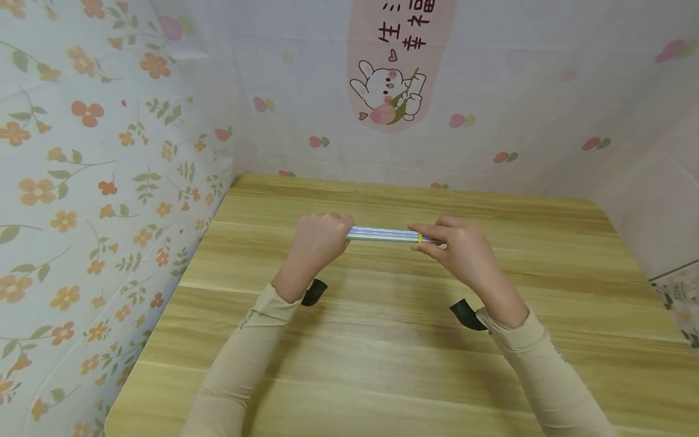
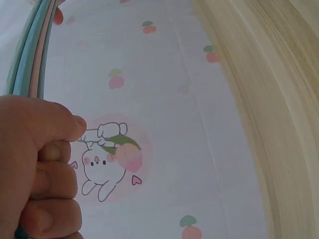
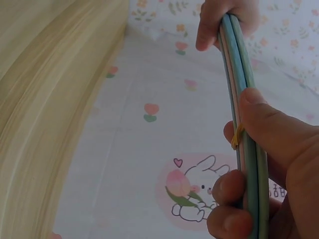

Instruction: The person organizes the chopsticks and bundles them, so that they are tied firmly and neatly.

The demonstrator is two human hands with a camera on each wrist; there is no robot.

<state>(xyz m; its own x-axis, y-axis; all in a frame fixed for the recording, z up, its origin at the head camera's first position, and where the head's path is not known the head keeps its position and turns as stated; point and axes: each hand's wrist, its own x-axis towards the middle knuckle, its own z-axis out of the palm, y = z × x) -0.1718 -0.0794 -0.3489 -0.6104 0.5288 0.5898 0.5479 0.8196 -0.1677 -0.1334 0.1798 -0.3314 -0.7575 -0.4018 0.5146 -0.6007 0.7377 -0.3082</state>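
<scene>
By the left hand (image 1: 321, 240), with fingers curled round it, the left part of a bundle of slender pastel sticks (image 1: 379, 233) is gripped. The bundle is held nearly level above the wooden table (image 1: 355, 376). Farther right, it is circled by a yellow band (image 1: 419, 237), where it is pinched between thumb and fingers by the right hand (image 1: 464, 250).

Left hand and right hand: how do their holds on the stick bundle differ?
The left hand wraps its fingers round the stick bundle in a fist; the right hand holds it between thumb and fingers. A yellow band sits by the right hand; none shows by the left hand. Both grip the same bundle.
</scene>
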